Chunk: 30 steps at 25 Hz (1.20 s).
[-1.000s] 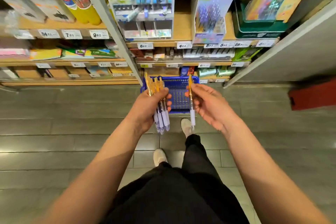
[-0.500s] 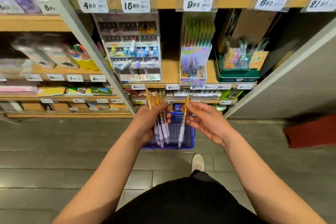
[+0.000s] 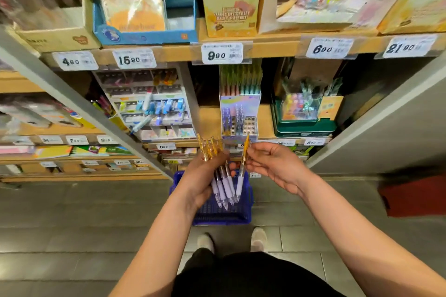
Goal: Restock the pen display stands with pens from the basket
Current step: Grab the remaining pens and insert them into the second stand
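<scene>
My left hand [image 3: 201, 176] grips a bundle of pens [image 3: 223, 183] with orange tops and lilac grips, tips pointing down. Just to the right, my right hand [image 3: 272, 166] pinches a single pen [image 3: 242, 166] of the same kind, held nearly upright. Both hands hover above the blue basket [image 3: 239, 217] on the floor. Straight ahead on the shelf stands a holographic pen display stand [image 3: 240, 106], with a few purple pens in its holes and several holes bare. A white tiered pen rack [image 3: 149, 103] stands to its left.
A green display box [image 3: 304, 123] of pens sits right of the stand. Above runs a shelf with price tags [image 3: 223, 53] and cartons. A grey upright post [image 3: 72, 99] crosses diagonally at left. My shoes [image 3: 258, 239] stand on grey floor tiles behind the basket.
My view has tilted upward, bringing the upper shelf into sight. Both hands with their pens have risen toward the display stand, and the single pen stands a little straighter.
</scene>
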Motion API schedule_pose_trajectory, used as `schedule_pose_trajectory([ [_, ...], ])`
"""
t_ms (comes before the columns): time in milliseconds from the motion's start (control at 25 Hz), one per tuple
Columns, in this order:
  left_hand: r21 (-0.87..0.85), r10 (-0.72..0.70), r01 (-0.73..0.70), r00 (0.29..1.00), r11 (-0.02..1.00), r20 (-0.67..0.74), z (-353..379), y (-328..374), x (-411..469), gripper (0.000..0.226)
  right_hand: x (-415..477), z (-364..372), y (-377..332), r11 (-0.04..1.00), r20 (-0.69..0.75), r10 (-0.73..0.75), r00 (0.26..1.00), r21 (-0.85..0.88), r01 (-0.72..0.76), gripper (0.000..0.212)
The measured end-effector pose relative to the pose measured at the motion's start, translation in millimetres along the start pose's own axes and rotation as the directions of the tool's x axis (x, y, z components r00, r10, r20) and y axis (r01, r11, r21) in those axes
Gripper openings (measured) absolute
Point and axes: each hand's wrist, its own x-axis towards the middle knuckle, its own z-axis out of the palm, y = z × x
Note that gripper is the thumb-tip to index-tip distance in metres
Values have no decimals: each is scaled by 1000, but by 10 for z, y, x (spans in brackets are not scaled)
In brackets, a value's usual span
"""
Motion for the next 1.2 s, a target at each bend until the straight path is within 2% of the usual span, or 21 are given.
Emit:
schedule_pose_trajectory([
  [80,13,-11,10,998,1000,61,-30,104,144,26,110,26,-19,1000,-59,-18,998,2,18,39],
  [200,65,-47,42,995,997,87,-138,238,355,29,261,91,-10,1000,-125,-3,992,-23,1,24],
  [280,78,-81,74,992,994,95,-215,310,455,39,353,129,35,998,-161,-17,987,-55,8,15],
  [400,119,-129,118,988,986,90,-271,397,610,52,513,100,50,989,-271,-114,956,-120,84,8],
  [520,119,-155,145,985,982,74,-238,436,732,51,736,-132,-47,943,-416,-279,865,-291,164,8],
  [640,83,-147,142,987,986,58,-198,442,875,46,1118,-302,-192,794,-482,-467,742,-598,111,6],
  [720,37,-142,140,988,989,62,-160,436,936,40,1396,-377,-247,715,-458,-547,701,-691,107,7],
  [800,17,-137,136,989,991,56,-127,414,1002,37,1635,-433,-258,635,-386,-611,692,-760,137,4],
  [1040,1,-118,118,993,993,22,-118,364,1130,39,2007,-592,-144,452,-226,-654,722,-882,134,3],
  [1200,-5,-108,108,994,994,9,-30,372,1201,39,2073,-647,-115,387,-166,-616,770,-915,112,4],
])
